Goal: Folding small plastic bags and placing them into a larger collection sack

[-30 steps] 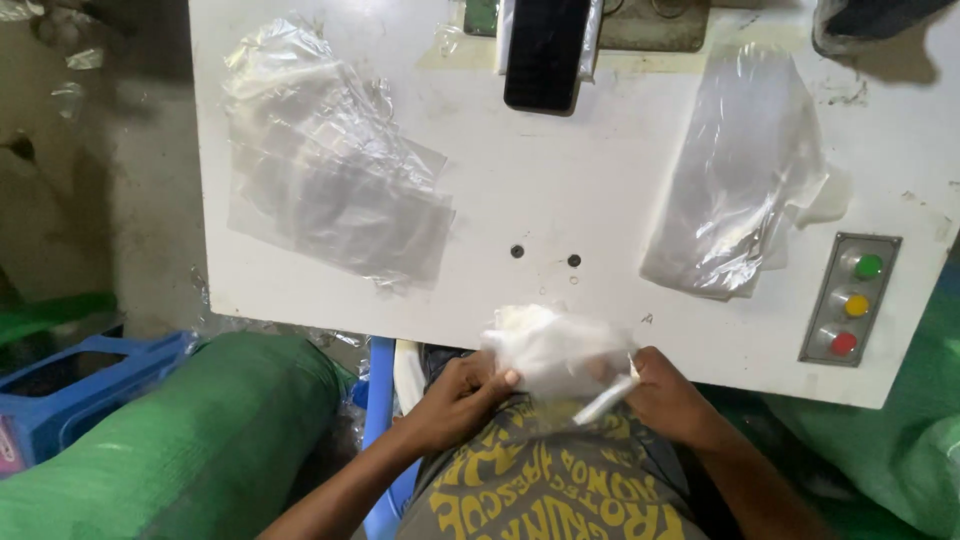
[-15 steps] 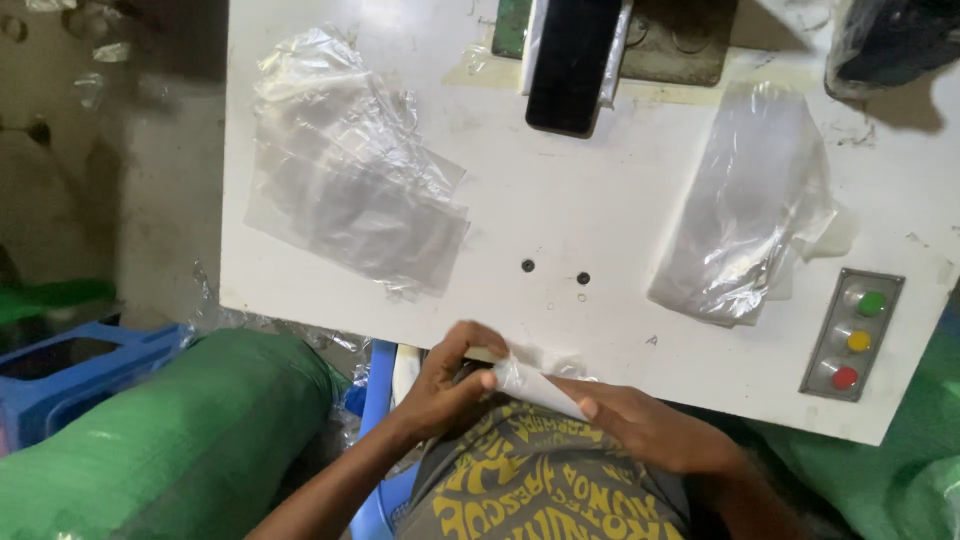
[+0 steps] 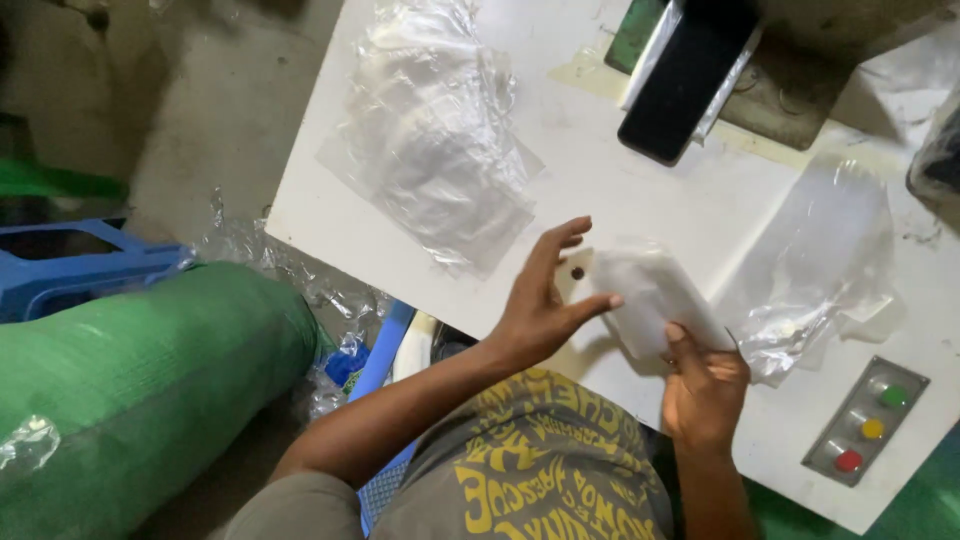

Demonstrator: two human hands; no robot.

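Observation:
My right hand (image 3: 703,385) grips a small white packet in clear plastic (image 3: 652,293) and holds it just above the white table (image 3: 640,190). The fingers of my left hand (image 3: 545,295) are spread, and one fingertip touches the packet's left edge. A stack of clear plastic bags (image 3: 435,140) lies on the table to the left of my hands. Another loose clear bag (image 3: 825,265) lies to the right, close to the packet.
A black device (image 3: 685,75) stands on a metal base at the table's far side. A grey panel with green, yellow and red buttons (image 3: 868,425) sits at the right front corner. A green sack (image 3: 130,385) and a blue crate (image 3: 70,265) are on the floor at left.
My hands have come up from my lap onto the table with the white packet. My left hand has opened out and now only touches it. The camera has shifted closer.

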